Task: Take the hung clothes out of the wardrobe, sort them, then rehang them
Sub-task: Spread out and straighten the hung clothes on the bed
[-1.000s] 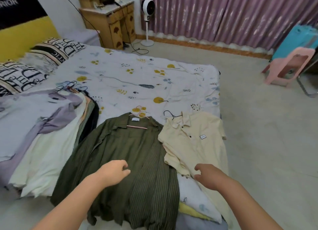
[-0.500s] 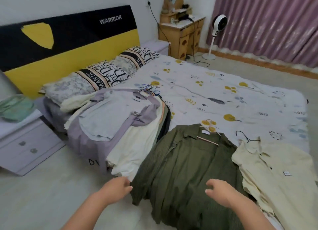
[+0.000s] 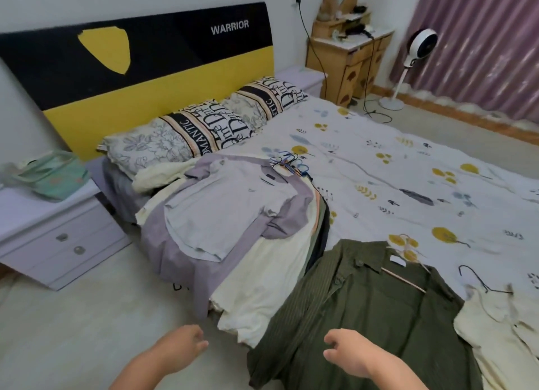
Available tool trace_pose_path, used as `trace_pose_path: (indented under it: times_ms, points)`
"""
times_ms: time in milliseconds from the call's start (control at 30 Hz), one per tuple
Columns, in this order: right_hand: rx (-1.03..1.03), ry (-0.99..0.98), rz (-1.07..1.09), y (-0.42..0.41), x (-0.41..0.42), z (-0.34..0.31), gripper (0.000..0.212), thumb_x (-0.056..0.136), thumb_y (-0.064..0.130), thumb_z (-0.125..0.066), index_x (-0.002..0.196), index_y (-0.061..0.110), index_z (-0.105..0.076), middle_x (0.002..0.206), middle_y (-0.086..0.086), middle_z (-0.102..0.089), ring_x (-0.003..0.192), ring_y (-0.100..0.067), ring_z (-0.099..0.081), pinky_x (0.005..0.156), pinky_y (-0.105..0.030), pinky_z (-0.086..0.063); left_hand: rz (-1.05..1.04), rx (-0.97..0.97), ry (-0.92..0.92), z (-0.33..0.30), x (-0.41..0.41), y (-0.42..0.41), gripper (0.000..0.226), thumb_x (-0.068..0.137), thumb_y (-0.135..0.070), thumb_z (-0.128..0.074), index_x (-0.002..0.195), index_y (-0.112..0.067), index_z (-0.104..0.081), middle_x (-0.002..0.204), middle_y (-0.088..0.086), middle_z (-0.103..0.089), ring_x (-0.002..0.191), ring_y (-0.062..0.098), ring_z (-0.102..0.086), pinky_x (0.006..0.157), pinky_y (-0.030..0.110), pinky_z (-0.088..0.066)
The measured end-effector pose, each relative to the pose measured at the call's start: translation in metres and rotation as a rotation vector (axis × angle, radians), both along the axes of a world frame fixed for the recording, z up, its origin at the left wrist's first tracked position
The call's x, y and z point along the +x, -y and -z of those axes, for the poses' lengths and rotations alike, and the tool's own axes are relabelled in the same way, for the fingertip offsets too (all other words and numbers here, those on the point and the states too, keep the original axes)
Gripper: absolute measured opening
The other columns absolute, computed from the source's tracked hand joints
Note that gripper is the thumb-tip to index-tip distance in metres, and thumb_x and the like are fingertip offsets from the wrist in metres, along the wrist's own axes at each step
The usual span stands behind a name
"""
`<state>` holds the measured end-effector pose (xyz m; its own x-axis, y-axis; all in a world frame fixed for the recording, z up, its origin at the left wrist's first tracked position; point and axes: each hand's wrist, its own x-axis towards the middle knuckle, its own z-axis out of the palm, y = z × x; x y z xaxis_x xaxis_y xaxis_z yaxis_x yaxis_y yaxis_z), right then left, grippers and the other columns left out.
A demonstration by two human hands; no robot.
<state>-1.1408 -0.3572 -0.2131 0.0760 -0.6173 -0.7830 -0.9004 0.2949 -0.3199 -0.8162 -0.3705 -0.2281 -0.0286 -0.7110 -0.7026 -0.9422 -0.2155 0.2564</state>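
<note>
Sorting step: olive green shirt and cream shirt lie apart on their hangers at the bed's near edge; unsorted clothes pile left of them. Left hand and right hand hover loosely curled, holding nothing. Next: lift the pile's top shirt. View has swung left since a second ago; cream shirt now near the frame edge

Headboard reads "WARRIOR"; pillow reads "ROMANTIC".

1 pile of shirts, 2 separate shirts, 2 pillows, 2 hands
</note>
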Motion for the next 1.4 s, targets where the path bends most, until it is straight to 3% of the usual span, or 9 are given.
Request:
trace_pose_path:
  times_ms: [167,267,433,567,767,933,1200,1333,1400]
  points:
    - [-0.022,-0.023,-0.025,0.076,-0.019,0.009,0.043,0.096,0.032,-0.043,0.137,0.018,-0.043,0.141,0.000,-0.044,0.129,-0.017,-0.042,0.103,-0.025,-0.036,0.019,0.010,-0.028,0.001,-0.023,0.067,0.015,0.093,-0.033,-0.046,0.097,-0.021,-0.054,0.114,0.003,-0.059,0.112,0.019,-0.055,0.079,0.019,-0.038]
    - [-0.028,-0.030,-0.044,0.122,-0.027,0.012,0.024,0.096,0.031,-0.043,0.117,0.025,-0.053,0.121,0.005,-0.053,0.122,-0.019,-0.048,0.088,-0.023,-0.042,-0.021,-0.021,-0.027,0.000,-0.034,0.113,0.034,0.094,-0.035,-0.043,0.118,-0.014,-0.055,0.128,0.007,-0.056,0.117,0.020,-0.052,0.087,0.021,-0.039]
    - [-0.020,-0.071,-0.048,0.185,-0.026,0.009,0.039,0.097,0.029,-0.042,0.134,0.016,-0.044,0.137,-0.001,-0.048,0.123,-0.018,-0.048,0.100,-0.026,-0.039,-0.011,-0.029,-0.090,0.007,-0.041,0.171,0.034,0.094,-0.034,-0.043,0.123,-0.018,-0.052,0.128,0.003,-0.056,0.115,0.016,-0.053,0.091,0.020,-0.038]
    - [-0.101,-0.072,-0.043,0.235,-0.016,0.019,0.027,0.096,0.023,-0.040,0.119,0.015,-0.051,0.122,-0.002,-0.055,0.109,-0.019,-0.054,0.078,-0.024,-0.042,-0.002,-0.056,-0.087,0.027,-0.029,0.213,0.008,0.094,-0.032,-0.045,0.101,-0.029,-0.047,0.123,0.002,-0.058,0.111,0.014,-0.055,0.086,0.018,-0.039]
    - [-0.274,-0.117,0.118,0.323,0.015,0.036,0.036,0.097,0.021,-0.037,0.131,0.018,-0.046,0.130,-0.002,-0.054,0.114,-0.018,-0.053,0.079,-0.024,-0.041,0.083,-0.154,-0.129,0.054,-0.007,0.305,0.038,0.097,-0.034,-0.042,0.133,-0.023,-0.042,0.136,-0.001,-0.045,0.125,0.010,-0.044,0.098,0.015,-0.031]
    - [-0.389,-0.126,0.261,0.411,0.050,0.064,0.025,0.094,0.014,-0.039,0.111,0.011,-0.057,0.106,-0.007,-0.062,0.101,-0.028,-0.059,0.066,-0.028,-0.040,0.219,-0.184,-0.078,0.082,0.004,0.399,0.045,0.098,-0.031,-0.038,0.140,-0.017,-0.033,0.141,0.002,-0.040,0.128,0.014,-0.041,0.101,0.018,-0.029]
    - [-0.411,-0.283,0.245,0.508,0.088,0.143,0.051,0.096,0.031,-0.040,0.143,0.013,-0.029,0.141,-0.010,-0.038,0.129,-0.027,-0.037,0.105,-0.038,-0.035,0.406,-0.254,0.165,0.162,0.007,0.485,0.055,0.098,-0.032,-0.030,0.148,-0.019,-0.012,0.158,0.008,-0.002,0.145,0.025,-0.006,0.117,0.036,-0.012]
    - [-0.396,-0.398,0.279,0.532,0.087,0.176,0.054,0.095,0.032,-0.041,0.143,0.015,-0.023,0.145,-0.007,-0.032,0.131,-0.028,-0.035,0.105,-0.043,-0.031,0.436,-0.263,0.132,0.210,0.023,0.477,0.058,0.076,-0.044,-0.036,0.126,-0.016,-0.047,0.126,0.013,-0.060,0.120,0.033,-0.037,0.110,0.041,-0.008]
    - [-0.378,-0.464,0.284,0.541,0.086,0.189,0.056,0.093,0.034,-0.045,0.142,0.015,-0.024,0.144,-0.008,-0.034,0.131,-0.028,-0.035,0.105,-0.047,-0.030,0.473,-0.222,0.120,0.226,0.026,0.471,0.060,0.069,-0.046,-0.038,0.118,-0.020,-0.059,0.116,0.010,-0.066,0.115,0.029,-0.040,0.108,0.038,-0.006]
